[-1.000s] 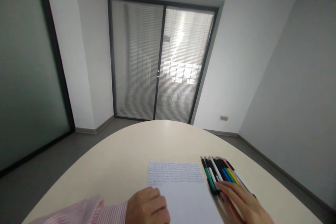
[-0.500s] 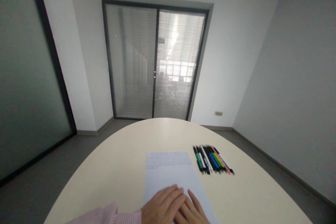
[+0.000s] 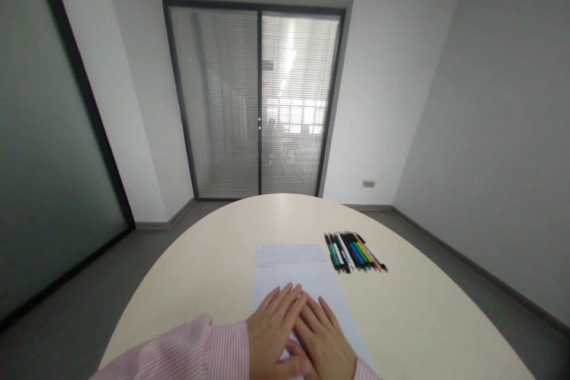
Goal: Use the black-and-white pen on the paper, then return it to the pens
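My left hand (image 3: 275, 328) lies palm down with its fingers stretched out, over the lower part of a white sheet of paper (image 3: 285, 275). Beside it and touching it, my right hand (image 3: 323, 335) also rests flat, its fingers pointing forward and slightly apart. The left fingertips overlap the edge of the right hand. Neither hand grips anything. Lines of handwriting fill the top of the sheet. To the right of the paper, a row of several pens (image 3: 354, 252) in black, white, green, blue, yellow and pink lies side by side.
A round cream table (image 3: 196, 285) carries the paper and pens. Beyond it stands a dark-framed glass door (image 3: 260, 101) with blinds. A frosted glass panel (image 3: 57, 148) is on the left, and a wall socket (image 3: 369, 183) sits low on the white wall.
The view has tipped and shifted slightly, so the pens and paper appear higher. More of both hands and sleeves shows. The hands remain together on the paper.
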